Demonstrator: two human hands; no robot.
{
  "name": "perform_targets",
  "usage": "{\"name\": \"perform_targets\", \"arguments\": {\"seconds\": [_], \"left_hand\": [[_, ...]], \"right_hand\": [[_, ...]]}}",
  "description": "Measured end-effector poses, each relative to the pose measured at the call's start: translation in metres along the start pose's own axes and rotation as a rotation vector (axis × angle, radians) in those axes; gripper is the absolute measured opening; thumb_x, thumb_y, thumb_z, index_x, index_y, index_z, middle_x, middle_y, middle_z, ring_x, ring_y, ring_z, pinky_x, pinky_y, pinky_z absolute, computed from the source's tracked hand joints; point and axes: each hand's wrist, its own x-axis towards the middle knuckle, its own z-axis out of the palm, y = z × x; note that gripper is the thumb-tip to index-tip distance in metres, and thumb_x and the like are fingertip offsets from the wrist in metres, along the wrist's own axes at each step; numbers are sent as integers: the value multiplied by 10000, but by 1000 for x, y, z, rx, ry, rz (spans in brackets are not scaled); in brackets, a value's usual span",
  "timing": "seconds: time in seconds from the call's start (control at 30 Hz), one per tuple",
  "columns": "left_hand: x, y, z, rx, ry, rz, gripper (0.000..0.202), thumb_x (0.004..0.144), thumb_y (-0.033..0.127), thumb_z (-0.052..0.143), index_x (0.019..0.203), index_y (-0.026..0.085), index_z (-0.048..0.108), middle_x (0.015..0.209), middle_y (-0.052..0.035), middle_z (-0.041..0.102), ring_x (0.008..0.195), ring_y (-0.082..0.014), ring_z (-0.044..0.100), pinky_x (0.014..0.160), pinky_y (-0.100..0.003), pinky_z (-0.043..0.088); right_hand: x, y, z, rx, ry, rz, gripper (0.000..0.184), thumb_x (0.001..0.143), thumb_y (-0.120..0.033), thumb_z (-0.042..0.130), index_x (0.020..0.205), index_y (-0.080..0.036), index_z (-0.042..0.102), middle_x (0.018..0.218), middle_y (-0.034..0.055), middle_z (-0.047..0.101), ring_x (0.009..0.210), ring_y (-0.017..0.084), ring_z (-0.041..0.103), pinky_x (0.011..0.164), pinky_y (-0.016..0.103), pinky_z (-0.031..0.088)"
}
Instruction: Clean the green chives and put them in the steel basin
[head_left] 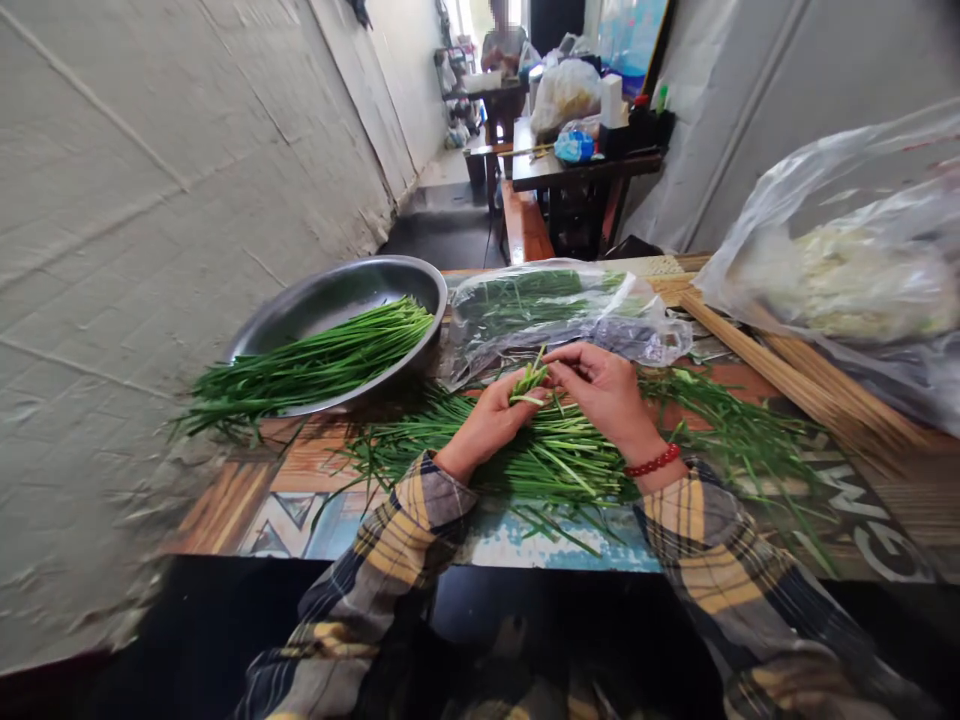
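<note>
So, your left hand (491,422) is closed around a small bunch (530,383) of slim green stalks, its pale ends poking up past your thumb and forefinger, above the middle of the table (232,500). Your right hand (606,392) is just beside it, thumb and fingers drawn in narrow at those ends; whether a stalk is pinched between the tips, I cannot tell.

Beneath your hands lies the main pile (559,465), pale ends mostly to your right, leafy ends to your left. Loose greens (739,430) spread out past your right wrist. More stalks (337,350) lie in the metal bowl (315,290), their leaves hanging over its rim, and others show through the clear plastic bag (555,295) beyond your hands.

Expect the bunch to be very light. The pale ends look the firmer part, so they should take a light pinch well; the leaves look soft and limp, likely to crease or bruise if you squeeze. If they are damp, single stalks may slide out of a loose grip. Your best hold is around the pale end, thumb against the side of the forefinger, with the leaves left to trail. Where leaves cross in the pile, draw slowly, since they may drag their neighbours along
</note>
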Motion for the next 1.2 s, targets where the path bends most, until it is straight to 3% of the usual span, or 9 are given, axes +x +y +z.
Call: {"name": "perform_targets", "arguments": {"seconds": [0.1, 0.23, 0.3, 0.4, 0.53, 0.73, 0.87, 0.97, 1.2], "left_hand": [[1, -5, -3, -115, 74, -40, 346, 834, 482, 586, 841, 135, 591, 558, 62, 400, 497, -64, 336, 512, -215, 305], [5, -13, -8, -337, 161, -33, 318, 848, 468, 574, 800, 155, 543, 515, 95, 282, 437, -45, 252, 469, -200, 268], [6, -16, -9, -388, 166, -9, 291, 849, 439, 581, 795, 156, 537, 515, 91, 311, 433, -43, 284, 463, -193, 277], [8, -21, -9, -428, 175, -5, 272, 835, 410, 600, 798, 146, 549, 559, 63, 424, 471, -50, 397, 504, -196, 365], [10, -25, -9, -479, 192, 15, 282, 803, 412, 629, 794, 137, 567, 585, 55, 462, 484, -50, 425, 524, -201, 408], [11, -26, -9, -480, 271, 4, 310, 734, 416, 690, 779, 127, 590, 551, 66, 450, 454, -43, 371, 444, -187, 293], [9, -27, -11, -508, 167, -14, 386, 650, 457, 754, 756, 114, 613, 593, 35, 540, 492, -52, 416, 488, -197, 302], [8, -31, -13, -505, 95, -25, 438, 673, 527, 722, 716, 101, 631, 578, 20, 550, 505, -59, 408, 511, -207, 293], [7, -33, -17, -509, 66, -53, 430, 651, 514, 758, 755, 108, 659, 621, 10, 589, 556, -78, 453, 565, -216, 326]], "right_hand": [[-1, -2, -10, 100, -30, 115, 258, 845, -415, 588, 962, -213, 699, 837, 30, 715, 739, 164, 653, 717, 310, 522], [-14, -12, -33, -204, -238, 20, 213, 845, -397, 593, 866, -237, 732, 869, 43, 719, 838, 209, 639, 793, 354, 485], [-26, -14, -39, -361, -346, -54, 186, 858, -355, 581, 849, -250, 733, 893, 45, 718, 867, 216, 632, 827, 369, 467], [-43, -9, -39, -539, -406, -122, 127, 840, -311, 612, 858, -259, 726, 913, 47, 714, 907, 229, 618, 866, 393, 443], [-50, -2, -33, -703, -373, -138, 113, 833, -290, 618, 785, -244, 709, 864, 60, 701, 892, 237, 606, 860, 401, 428], [-32, -18, -23, -549, -210, 11, 213, 861, -377, 557, 841, -207, 684, 824, 39, 687, 738, 191, 598, 695, 316, 448], [-11, -29, -11, -434, -145, 79, 286, 840, -460, 571, 831, -195, 680, 778, 25, 685, 703, 182, 590, 671, 299, 450], [5, -28, -3, -379, -132, 82, 297, 829, -476, 580, 819, -195, 673, 771, 22, 684, 725, 183, 602, 700, 303, 461], [15, -15, -6, -387, -108, 71, 322, 829, -502, 564, 760, -205, 667, 716, 15, 674, 704, 182, 594, 684, 296, 442]]}}
